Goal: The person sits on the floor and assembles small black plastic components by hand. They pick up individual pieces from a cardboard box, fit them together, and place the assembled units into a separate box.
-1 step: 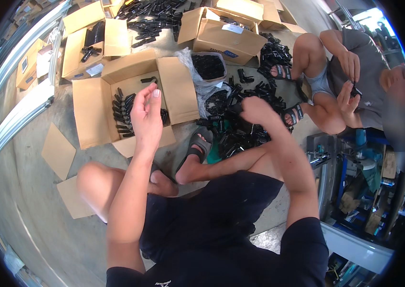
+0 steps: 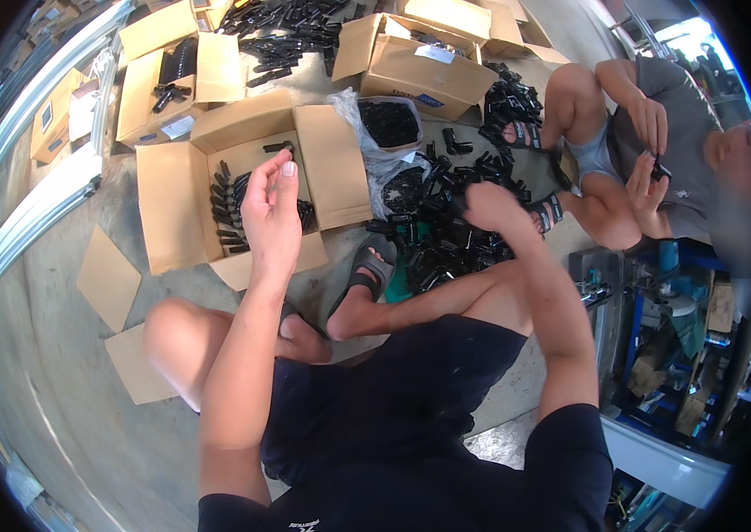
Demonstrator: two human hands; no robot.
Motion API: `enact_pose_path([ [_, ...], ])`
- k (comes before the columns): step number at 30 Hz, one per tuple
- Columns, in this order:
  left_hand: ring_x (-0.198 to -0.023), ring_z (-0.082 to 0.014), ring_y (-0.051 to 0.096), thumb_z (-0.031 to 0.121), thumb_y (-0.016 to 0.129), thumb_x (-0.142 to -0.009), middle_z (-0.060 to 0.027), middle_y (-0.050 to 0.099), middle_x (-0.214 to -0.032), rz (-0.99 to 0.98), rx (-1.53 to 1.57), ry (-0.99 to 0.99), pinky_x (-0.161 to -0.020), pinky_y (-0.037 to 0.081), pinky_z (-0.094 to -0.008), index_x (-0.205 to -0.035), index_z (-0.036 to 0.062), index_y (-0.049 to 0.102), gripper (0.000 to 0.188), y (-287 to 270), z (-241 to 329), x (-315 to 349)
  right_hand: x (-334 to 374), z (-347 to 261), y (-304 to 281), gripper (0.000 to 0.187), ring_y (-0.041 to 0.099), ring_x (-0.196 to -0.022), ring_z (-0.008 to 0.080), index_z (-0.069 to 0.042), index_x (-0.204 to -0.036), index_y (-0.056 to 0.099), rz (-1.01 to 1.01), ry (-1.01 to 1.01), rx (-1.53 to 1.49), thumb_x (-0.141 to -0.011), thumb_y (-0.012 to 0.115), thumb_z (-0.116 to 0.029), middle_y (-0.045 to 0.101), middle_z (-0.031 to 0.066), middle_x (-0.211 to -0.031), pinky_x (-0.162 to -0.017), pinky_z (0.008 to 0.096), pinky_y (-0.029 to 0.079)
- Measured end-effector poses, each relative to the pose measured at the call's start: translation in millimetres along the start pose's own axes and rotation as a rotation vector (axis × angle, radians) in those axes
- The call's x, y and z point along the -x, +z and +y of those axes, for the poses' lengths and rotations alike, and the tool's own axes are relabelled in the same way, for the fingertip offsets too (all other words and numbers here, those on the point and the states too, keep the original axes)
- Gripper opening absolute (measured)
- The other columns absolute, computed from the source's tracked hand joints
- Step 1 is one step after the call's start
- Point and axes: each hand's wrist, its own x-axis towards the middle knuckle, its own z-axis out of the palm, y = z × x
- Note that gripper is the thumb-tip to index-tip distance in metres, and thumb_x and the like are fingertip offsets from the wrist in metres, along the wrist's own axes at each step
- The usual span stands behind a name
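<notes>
Black pieces (image 2: 460,248), heaped right of the open carton (image 2: 331,164), others inside it: likely light, stiff, slick, best pinched mid-body; glossy, short, some elbow-shaped; left hand (image 2: 273,208) above carton, fingers half-curled, right hand (image 2: 492,208) right of carton, blurred, can't tell if either grips one.

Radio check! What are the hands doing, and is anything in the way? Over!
Left hand at open cardboard box, grip unclear. Right hand by black fittings pile, blurred, grip unclear. Left hand blocking part of box view. Over.
</notes>
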Motion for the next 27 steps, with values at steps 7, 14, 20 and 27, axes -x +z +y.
enact_pose_path([
  [7, -0.115, -0.0158, 0.060, 0.030, 0.059, -0.107, -0.0126, 0.070, -0.123, 0.183, 0.342, 0.023, -0.108, 0.041, -0.0325, -0.118, 0.0009, 0.068, 0.032, -34, 38, -8, 21, 32, -22, 0.035, 0.072, -0.098, 0.0385, -0.001, -0.094, 0.076, 0.040, 0.175, -0.051, -0.086, 0.075, -0.036, 0.074, 0.0213, -0.098, -0.084, 0.0510, 0.057],
  [14, -0.108, -0.0160, 0.063, 0.040, 0.056, -0.107, -0.0099, 0.074, -0.114, 0.306, 0.433, 0.105, -0.099, 0.043, -0.0317, -0.113, 0.0024, 0.069, 0.040, -76, 66, -19, -82, -155, 4, 0.041, 0.067, -0.107, 0.0397, -0.003, -0.102, 0.074, 0.191, -0.352, -0.216, -0.091, 0.068, -0.042, 0.072, 0.0210, -0.108, -0.091, 0.0497, 0.054],
  [20, -0.109, -0.0227, 0.066, 0.039, 0.053, -0.108, -0.0160, 0.072, -0.115, 0.368, 0.462, 0.124, -0.102, 0.045, -0.0374, -0.118, -0.0006, 0.066, 0.042, -108, 71, -12, -152, -298, 19, 0.038, 0.069, -0.105, 0.0399, -0.001, -0.105, 0.074, 0.032, -0.445, -0.159, -0.093, 0.068, -0.037, 0.073, 0.0224, -0.110, -0.094, 0.0491, 0.055],
  [27, -0.102, -0.0225, 0.068, 0.039, 0.055, -0.107, -0.0160, 0.074, -0.107, 0.425, 0.509, 0.138, -0.098, 0.048, -0.0359, -0.114, -0.0018, 0.068, 0.043, -134, 59, -36, -198, -340, 78, 0.031, 0.062, -0.119, 0.0370, -0.003, -0.107, 0.074, 0.160, -0.470, -0.050, -0.090, 0.070, -0.028, 0.069, 0.0201, -0.120, -0.099, 0.0482, 0.052],
])
